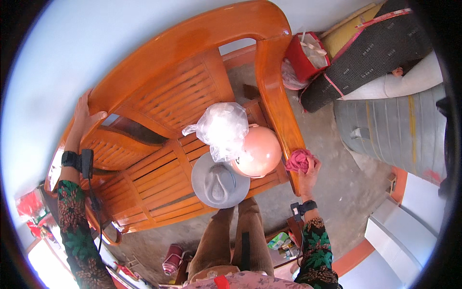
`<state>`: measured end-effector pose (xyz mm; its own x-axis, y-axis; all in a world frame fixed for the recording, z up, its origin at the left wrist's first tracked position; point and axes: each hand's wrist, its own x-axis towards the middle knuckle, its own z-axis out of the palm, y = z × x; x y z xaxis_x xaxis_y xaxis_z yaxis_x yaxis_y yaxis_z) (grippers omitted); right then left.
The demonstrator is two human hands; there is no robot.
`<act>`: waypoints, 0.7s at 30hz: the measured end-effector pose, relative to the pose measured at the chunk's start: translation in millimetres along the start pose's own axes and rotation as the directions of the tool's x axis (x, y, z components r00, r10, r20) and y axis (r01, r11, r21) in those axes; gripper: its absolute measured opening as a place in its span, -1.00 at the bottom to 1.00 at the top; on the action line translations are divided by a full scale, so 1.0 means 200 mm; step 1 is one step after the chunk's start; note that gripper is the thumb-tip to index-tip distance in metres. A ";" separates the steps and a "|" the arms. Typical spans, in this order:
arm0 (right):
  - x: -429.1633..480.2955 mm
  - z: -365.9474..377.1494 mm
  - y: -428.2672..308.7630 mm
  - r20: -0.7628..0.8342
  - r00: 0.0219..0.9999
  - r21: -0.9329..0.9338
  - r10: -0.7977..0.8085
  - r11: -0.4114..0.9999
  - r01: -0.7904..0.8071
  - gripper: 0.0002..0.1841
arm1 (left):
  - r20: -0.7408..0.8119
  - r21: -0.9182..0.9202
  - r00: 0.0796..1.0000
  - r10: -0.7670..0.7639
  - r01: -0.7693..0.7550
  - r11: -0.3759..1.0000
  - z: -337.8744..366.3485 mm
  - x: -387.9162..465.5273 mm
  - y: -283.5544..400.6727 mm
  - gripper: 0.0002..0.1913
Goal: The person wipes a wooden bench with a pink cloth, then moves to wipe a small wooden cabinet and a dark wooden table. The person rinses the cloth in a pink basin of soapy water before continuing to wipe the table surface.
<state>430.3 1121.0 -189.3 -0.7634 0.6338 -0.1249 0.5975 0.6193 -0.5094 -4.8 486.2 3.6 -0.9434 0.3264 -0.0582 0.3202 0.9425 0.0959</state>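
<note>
A crumpled pink cloth (301,161) is bunched in my right hand (309,174), which presses it onto the armrest (276,104) of a varnished wooden bench. My left hand (86,115) rests on the top rail (158,47) of the bench's backrest, thumb spread from the fingers, holding no loose thing. On the slatted seat (158,188) between my hands sit a grey brimmed hat (219,184), a glossy pink helmet (260,151) and a knotted clear plastic bag (223,124). Glare hides the bag's contents. The bag partly covers the helmet, and the hat's brim meets it.
Beyond the armrest stand a red box (306,57) with plastic inside, a black rolled mat (364,57) and a large grey ribbed container (389,126). A red thermos flask (173,259) is on the floor near my legs. A white cabinet (400,231) stands at lower right.
</note>
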 end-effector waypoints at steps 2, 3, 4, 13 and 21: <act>0.03 0.10 0.04 -0.023 0.998 0.022 -0.065 0.998 0.065 -0.38 | 0.034 -0.081 0.999 -0.038 0.041 0.996 -0.02 -0.01 0.04 0.16; 0.06 0.16 0.03 0.002 1.000 0.003 0.006 1.000 -0.006 -0.37 | 0.037 -0.109 0.997 -0.063 0.066 0.992 -0.02 -0.01 0.05 0.17; 0.13 0.23 0.00 -0.029 0.992 0.006 -0.126 0.992 0.127 -0.35 | 0.046 -0.107 0.997 -0.056 0.061 0.992 -0.03 -0.02 0.06 0.18; 0.93 0.75 -0.75 -0.072 0.888 0.111 -0.455 0.881 0.460 -0.36 | 0.057 -0.069 0.998 -0.031 0.035 0.997 -0.02 -0.02 0.01 0.21; 0.78 0.64 -0.60 -0.125 0.984 0.340 -0.130 0.926 0.165 -0.46 | 0.027 0.017 0.997 -0.069 0.069 0.997 -0.01 -0.03 0.04 0.26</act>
<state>208.5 1086.2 -257.5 -0.7977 0.6010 0.0495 0.3439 0.5207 -0.7814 3.1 491.4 6.2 -0.9607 0.2621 -0.0915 0.2559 0.9638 0.0744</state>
